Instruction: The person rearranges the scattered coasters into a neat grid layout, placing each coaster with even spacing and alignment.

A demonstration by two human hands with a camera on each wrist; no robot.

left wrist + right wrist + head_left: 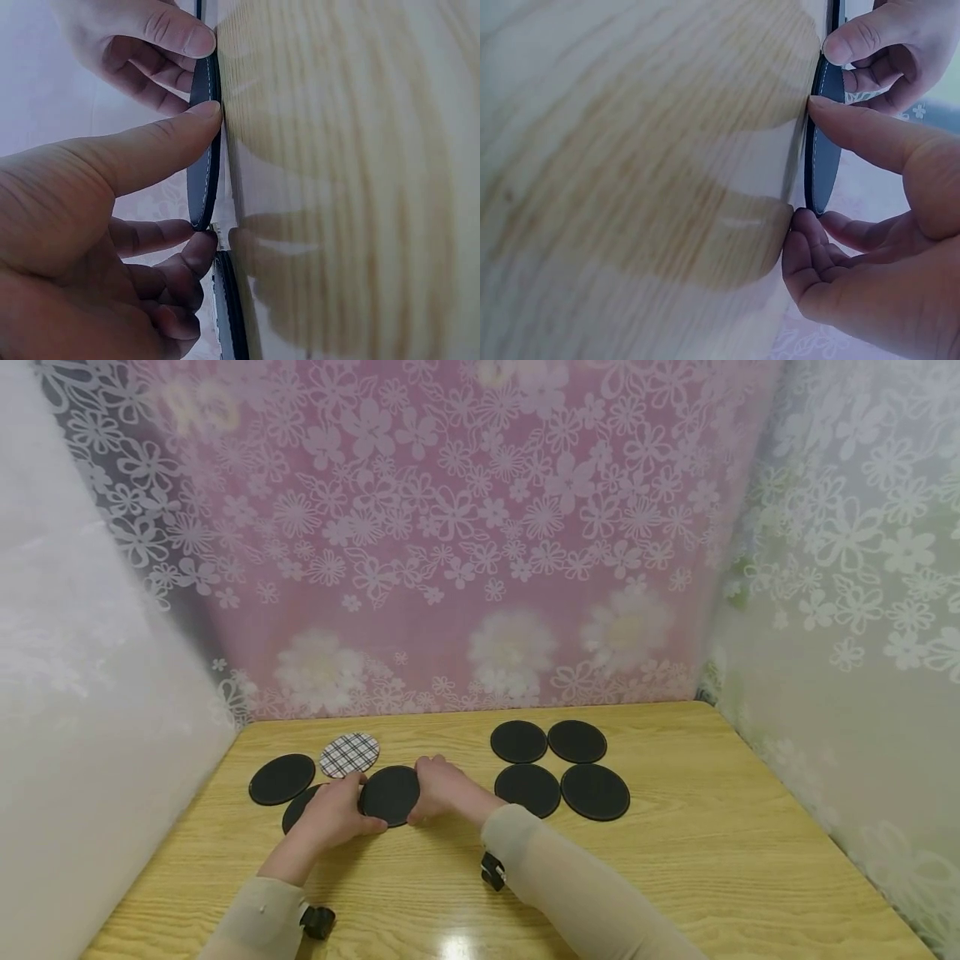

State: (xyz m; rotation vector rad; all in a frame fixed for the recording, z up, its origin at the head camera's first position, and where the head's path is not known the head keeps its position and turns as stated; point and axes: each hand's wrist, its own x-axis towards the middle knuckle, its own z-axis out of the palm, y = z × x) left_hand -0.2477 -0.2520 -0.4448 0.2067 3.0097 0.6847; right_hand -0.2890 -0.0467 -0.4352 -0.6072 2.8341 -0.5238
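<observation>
Both hands hold one round black coaster (390, 796) with a stitched rim, level and at or just above the table. On its left edge the left hand (335, 808) has its thumb at the near side and its fingers at the far side. My right hand (442, 789) pinches the opposite edge in the same way. Under the left hand, partly hidden by it, lies another black coaster (298, 810). Just behind that hand is a checked white-and-black coaster (349, 754). In the left wrist view, the held coaster (202, 161) appears edge-on between the thumbs and fingers.
Farther left on the wooden table (712, 860) lies a black coaster (282, 779). Several black coasters, one of them the near right coaster (596, 792), form a tight block right of the hands. A floral pink curtain (465, 568) hangs behind, with pale sheets at both sides.
</observation>
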